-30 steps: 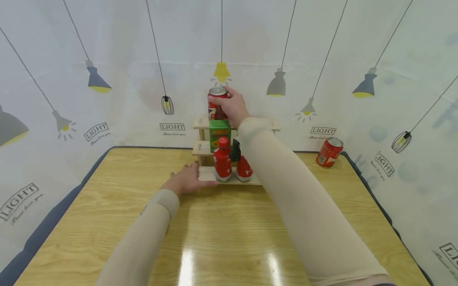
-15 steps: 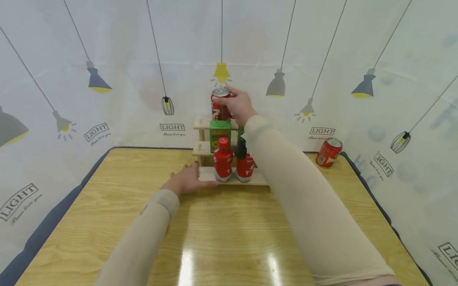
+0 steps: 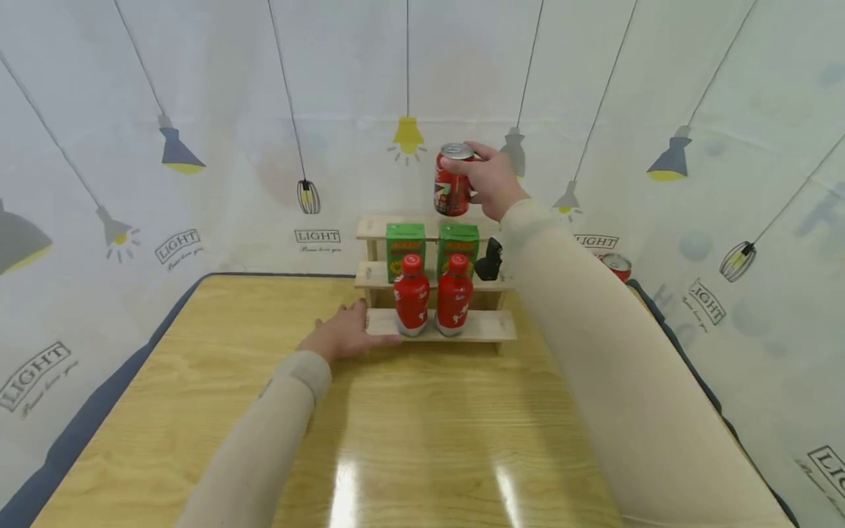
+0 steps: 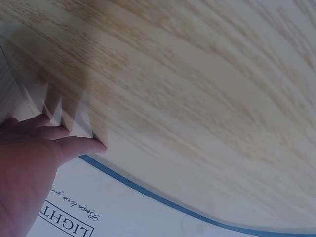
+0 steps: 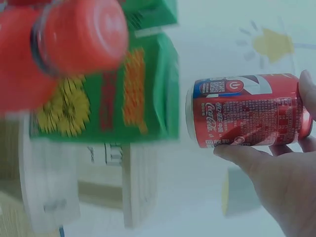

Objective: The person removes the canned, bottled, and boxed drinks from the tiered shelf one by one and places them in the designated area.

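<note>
My right hand point(image 3: 495, 180) is gripping the upright Coca-Cola can point(image 3: 447, 192) from the right, above the top shelf point(image 3: 372, 226), between its ends.

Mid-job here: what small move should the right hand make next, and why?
Probably carry the can further right, past the rack. The right hand holds it raised above the top shelf; it has moved rightward since half a second ago, and the other can shows on that side.
</note>
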Available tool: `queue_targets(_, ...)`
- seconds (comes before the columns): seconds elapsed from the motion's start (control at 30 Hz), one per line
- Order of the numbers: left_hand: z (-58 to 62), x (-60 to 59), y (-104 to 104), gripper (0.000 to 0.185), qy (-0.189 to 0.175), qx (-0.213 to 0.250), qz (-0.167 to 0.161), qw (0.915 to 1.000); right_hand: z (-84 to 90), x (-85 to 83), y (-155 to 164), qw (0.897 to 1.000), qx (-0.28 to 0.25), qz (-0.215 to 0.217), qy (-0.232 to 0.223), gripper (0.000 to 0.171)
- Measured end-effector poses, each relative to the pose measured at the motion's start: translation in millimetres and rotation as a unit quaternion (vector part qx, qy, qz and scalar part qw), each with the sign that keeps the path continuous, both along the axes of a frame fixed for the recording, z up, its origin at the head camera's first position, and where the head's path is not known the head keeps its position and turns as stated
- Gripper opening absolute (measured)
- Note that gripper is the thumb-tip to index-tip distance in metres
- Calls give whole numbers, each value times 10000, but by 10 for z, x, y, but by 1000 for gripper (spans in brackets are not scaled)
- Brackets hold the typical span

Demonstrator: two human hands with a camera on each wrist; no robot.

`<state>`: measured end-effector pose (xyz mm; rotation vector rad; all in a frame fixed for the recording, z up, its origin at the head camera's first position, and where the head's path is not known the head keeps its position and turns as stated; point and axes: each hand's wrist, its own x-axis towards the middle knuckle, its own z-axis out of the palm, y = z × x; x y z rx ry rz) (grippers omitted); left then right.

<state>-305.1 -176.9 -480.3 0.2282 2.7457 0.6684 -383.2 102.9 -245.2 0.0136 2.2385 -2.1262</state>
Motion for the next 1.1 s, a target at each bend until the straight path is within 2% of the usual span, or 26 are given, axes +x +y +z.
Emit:
queue_targets(0.17, -44, -19, -28, 154, 45, -38, 24, 10000, 74, 6, 267, 9999, -4, -164, 32, 69)
queue_targets(0.53, -1, 26, 5, 154, -38, -69, 74, 9999, 121, 138, 901, 9980, -218, -591, -1, 66)
queue_targets(0.87, 46, 37, -20, 153, -18, -48, 134, 9999, -141, 166, 1350, 9947, -361, -955, -99, 74)
queue_targets(1.1, -2, 13, -19, 155, 23, -18, 160, 9999, -438, 239, 1567, 9942, -354, -993, -206, 76)
